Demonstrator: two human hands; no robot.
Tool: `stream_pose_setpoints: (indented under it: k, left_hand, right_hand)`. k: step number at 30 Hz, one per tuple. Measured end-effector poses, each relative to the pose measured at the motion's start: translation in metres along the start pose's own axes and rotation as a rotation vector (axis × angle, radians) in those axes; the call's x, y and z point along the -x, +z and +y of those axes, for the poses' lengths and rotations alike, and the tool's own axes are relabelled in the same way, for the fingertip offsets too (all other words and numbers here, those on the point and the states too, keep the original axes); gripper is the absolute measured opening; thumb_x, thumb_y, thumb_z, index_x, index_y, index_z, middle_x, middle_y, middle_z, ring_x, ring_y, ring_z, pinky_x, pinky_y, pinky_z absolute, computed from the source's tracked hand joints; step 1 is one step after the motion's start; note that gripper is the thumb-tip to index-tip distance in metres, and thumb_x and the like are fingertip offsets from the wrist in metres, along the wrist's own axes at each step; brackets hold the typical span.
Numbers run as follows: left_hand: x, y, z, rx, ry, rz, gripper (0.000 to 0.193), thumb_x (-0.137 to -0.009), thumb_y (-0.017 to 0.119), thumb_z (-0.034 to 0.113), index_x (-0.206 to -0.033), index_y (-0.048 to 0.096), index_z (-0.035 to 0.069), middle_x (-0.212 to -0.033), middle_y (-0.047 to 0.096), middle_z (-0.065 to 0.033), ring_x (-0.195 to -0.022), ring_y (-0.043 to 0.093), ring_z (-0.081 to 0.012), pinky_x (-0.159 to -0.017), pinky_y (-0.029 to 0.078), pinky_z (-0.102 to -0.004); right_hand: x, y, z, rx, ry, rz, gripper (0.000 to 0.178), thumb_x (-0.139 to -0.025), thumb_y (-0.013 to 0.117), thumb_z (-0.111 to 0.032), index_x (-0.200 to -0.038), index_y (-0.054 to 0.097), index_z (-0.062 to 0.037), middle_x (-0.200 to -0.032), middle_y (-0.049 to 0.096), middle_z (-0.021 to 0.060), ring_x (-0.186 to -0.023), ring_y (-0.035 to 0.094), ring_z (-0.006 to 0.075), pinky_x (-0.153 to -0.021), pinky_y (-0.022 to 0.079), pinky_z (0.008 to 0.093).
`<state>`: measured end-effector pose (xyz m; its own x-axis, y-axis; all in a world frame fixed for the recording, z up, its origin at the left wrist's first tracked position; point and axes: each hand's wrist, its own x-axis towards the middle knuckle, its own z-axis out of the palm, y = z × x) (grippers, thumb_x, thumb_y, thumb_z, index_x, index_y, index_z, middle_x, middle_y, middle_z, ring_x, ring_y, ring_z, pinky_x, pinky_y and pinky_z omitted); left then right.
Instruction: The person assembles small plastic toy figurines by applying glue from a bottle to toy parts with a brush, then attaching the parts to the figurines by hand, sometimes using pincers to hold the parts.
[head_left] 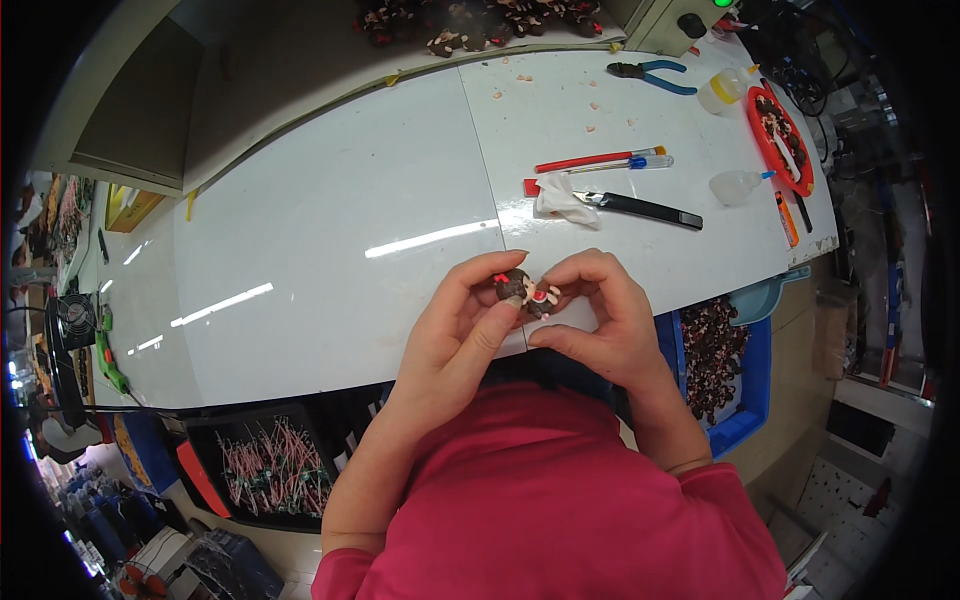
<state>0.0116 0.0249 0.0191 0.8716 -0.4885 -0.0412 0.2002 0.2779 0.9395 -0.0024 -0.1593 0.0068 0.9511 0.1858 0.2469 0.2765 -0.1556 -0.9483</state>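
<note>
Here's the left grip (455, 335), thumb and fingers pinching the small brown figurine (538, 297) by its head, over the white surface (300, 340). The long axis runs crosswise, head in that nearer left grip, feet pointing right. Now the right grip (608, 325): curled at the foot end, thumb standing apart; whether it pinches anything, can't tell. Fingers hide the figurine's underside.

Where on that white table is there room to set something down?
The widest bare patch on the white table lies between the cabinet and the left hand. The right side is crowded: pliers, knife, tissue, squeeze bottles, red tray.
</note>
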Motion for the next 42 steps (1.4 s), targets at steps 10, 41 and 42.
stream_pose_setpoints:
  k: [10, 41, 42]
  left_hand:
    - [-0.001, 0.001, 0.005, -0.072, -0.058, 0.036, 0.038, -0.099, 0.042, 0.016, -0.134, 0.038, 0.002, -0.114, 0.052, -0.0095, -0.105, 0.053, -0.0154, -0.092, 0.045, -0.0301]
    - [-0.006, 0.004, 0.006, -0.228, -0.183, 0.094, 0.037, -0.101, 0.035, 0.03, -0.116, 0.056, 0.003, -0.082, 0.054, 0.0011, -0.07, 0.047, -0.0044, -0.061, 0.041, -0.0184]
    - [-0.006, 0.006, 0.007, -0.228, -0.183, 0.094, 0.037, -0.101, 0.035, 0.03, -0.116, 0.056, 0.003, -0.082, 0.054, 0.0011, -0.07, 0.047, -0.0044, -0.061, 0.041, -0.0184]
  right_hand:
    - [0.002, 0.0, 0.0, -0.083, 0.087, 0.025, 0.034, -0.077, 0.073, -0.007, -0.103, 0.052, -0.0006, -0.095, 0.063, 0.0089, -0.079, 0.064, 0.014, -0.072, 0.051, 0.0262]
    - [0.002, -0.003, 0.001, -0.138, 0.069, 0.015, 0.038, -0.074, 0.076, -0.007, -0.103, 0.053, -0.0026, -0.096, 0.062, 0.0057, -0.08, 0.06, 0.0104, -0.073, 0.05, 0.0245]
    - [0.001, -0.002, 0.001, -0.155, 0.081, 0.024, 0.037, -0.075, 0.076, -0.007, -0.103, 0.053, -0.0025, -0.096, 0.061, 0.0056, -0.08, 0.06, 0.0101, -0.072, 0.049, 0.0242]
